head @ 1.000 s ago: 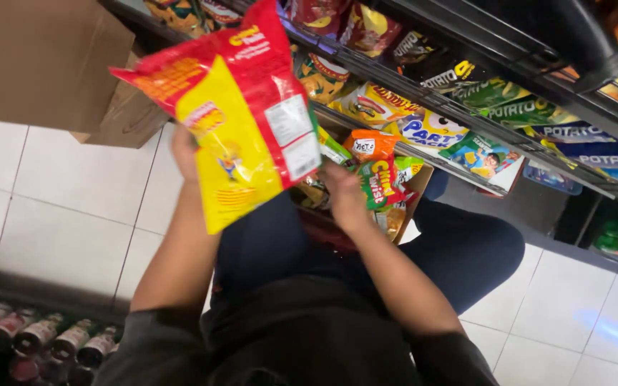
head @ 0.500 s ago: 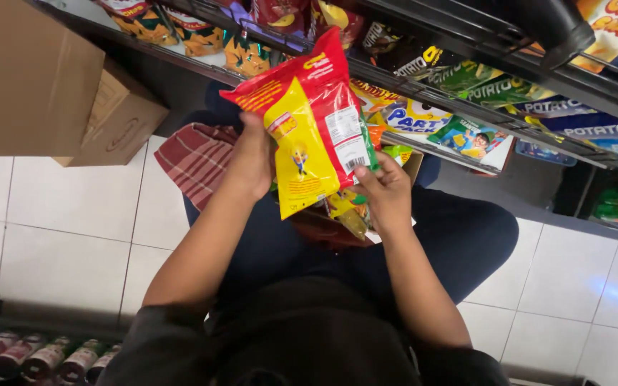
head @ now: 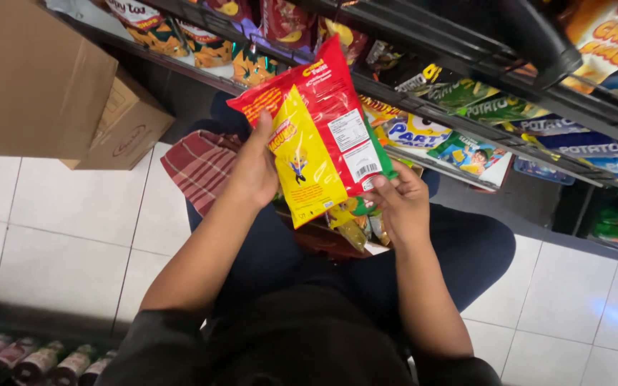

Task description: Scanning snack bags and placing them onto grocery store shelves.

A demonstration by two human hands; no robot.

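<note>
**Ana:** Snack bag [head: 321, 136], red and yellow, sits where in the head view?

**Ben:** Up in front of the person's chest, tilted, its top corner toward the dark wire shelf [head: 466, 43] at the far side. The left hand [head: 255, 168] clasps its left edge, thumb over the front. The right hand [head: 398, 204] pinches the lower right corner, fingers closed on the plastic.

**Ana:** Anything under it?

**Ben:** More small snack packets [head: 355, 225] lie bunched just below the bag, over the lap; I cannot tell which hand holds them.

**Ana:** And around?

**Ben:** Chip bags [head: 466, 139] fill the shelf to the far right. A brown cardboard box [head: 33, 78] stands far left on the white tiled floor [head: 59, 243], a red checked cloth [head: 202, 164] just beside the left forearm. Bottles [head: 30, 357] line the near left corner.
</note>
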